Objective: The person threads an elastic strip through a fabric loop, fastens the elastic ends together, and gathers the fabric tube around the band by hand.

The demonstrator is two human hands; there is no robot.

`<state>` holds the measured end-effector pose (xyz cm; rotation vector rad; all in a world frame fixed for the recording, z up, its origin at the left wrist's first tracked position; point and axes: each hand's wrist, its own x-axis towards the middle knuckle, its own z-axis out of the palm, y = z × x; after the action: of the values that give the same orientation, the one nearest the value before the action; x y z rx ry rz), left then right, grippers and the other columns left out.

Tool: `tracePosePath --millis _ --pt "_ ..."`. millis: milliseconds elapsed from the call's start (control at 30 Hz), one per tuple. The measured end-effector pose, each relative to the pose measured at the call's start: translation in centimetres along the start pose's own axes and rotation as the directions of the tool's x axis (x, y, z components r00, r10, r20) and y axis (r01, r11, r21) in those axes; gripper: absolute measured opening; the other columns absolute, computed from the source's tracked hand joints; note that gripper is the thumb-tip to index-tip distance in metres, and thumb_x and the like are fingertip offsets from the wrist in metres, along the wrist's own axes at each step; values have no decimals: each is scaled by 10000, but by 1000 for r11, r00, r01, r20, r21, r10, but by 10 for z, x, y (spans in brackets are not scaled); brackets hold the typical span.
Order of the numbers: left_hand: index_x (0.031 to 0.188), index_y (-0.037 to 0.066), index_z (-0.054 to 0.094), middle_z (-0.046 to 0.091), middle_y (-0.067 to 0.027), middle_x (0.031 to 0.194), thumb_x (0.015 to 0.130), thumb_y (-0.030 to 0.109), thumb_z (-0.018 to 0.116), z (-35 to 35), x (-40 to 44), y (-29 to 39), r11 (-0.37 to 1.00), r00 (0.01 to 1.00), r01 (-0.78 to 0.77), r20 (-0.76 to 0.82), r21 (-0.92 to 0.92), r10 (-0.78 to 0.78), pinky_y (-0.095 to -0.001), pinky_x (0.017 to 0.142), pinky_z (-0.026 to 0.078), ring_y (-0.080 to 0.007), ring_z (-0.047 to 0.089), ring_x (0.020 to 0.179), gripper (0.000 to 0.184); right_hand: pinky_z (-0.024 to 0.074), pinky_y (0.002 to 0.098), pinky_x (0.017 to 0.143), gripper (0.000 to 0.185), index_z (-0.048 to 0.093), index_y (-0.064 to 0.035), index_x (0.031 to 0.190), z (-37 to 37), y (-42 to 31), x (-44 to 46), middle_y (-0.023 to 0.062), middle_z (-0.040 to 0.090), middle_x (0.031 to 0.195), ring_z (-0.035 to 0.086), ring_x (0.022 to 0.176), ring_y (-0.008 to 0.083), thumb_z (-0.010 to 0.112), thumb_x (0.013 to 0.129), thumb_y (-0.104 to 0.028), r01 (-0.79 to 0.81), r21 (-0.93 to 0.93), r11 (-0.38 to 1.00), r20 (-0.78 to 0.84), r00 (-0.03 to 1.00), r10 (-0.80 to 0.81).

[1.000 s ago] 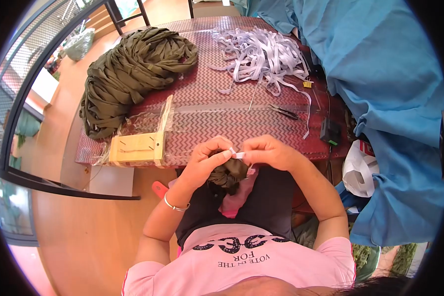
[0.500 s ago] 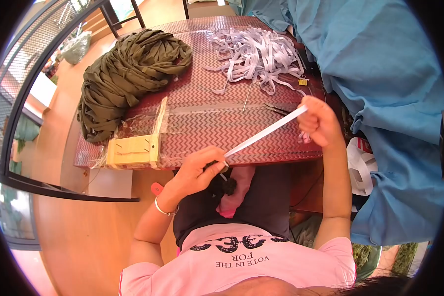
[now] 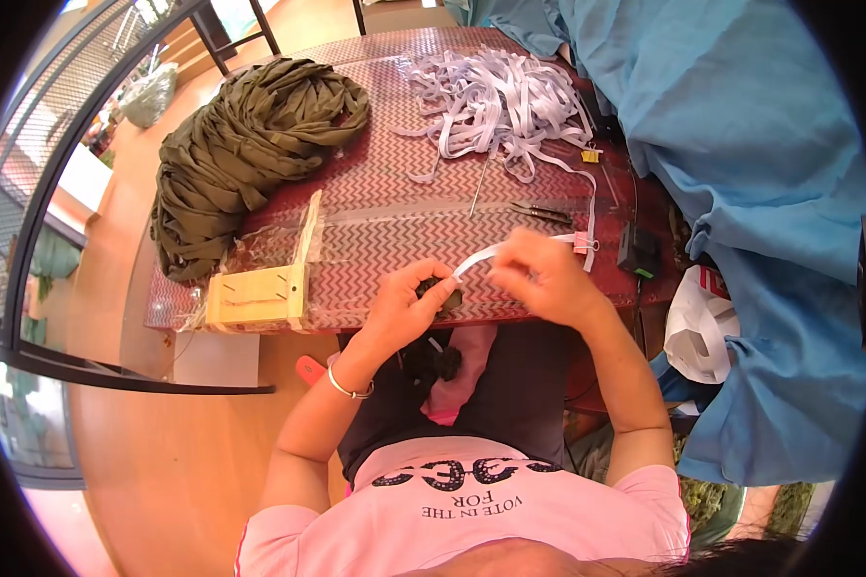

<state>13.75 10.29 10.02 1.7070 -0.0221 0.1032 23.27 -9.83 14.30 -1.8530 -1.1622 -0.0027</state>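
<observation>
Zigzag tabletop [image 3: 385, 216] — left hand [image 3: 401, 306] pinching white strip [image 3: 478, 258] — shirt [image 3: 356, 524]: "VOTE IN THE"

Right hand [image 3: 547, 274] has lowered; white strip [image 3: 478, 257] now curves.

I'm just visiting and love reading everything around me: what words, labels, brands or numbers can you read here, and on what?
"VOTE IN THE": shirt, upside down in view.
"FOR": same shirt, next line.
Large black lettering, same shirt: too distorted to read.
Red print on white bag: cannot be read.
No numbers are legible.
</observation>
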Motion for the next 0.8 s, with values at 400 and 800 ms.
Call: tracePosePath --millis 400,800 --pt "876 -15 624 617 -20 712 861 101 585 5 -4 15 918 986 102 85 383 -145 -226 558 417 -45 529 644 123 409 381 497 111 511 -42 629 35 19 -3 94 511 604 528 553 283 621 649 -45 219 -357 908 -96 959 -269" --pt "865 9 608 608 9 735 914 134 566 3 5 -10 977 963 210 170 26 -211 -216 582 429 -52 521 654 140 439 356 537 80 557 -45 728 39 23 -11 84 521 668 539 592 258 630 737 -75 81 -188 979 -283 950 -133"
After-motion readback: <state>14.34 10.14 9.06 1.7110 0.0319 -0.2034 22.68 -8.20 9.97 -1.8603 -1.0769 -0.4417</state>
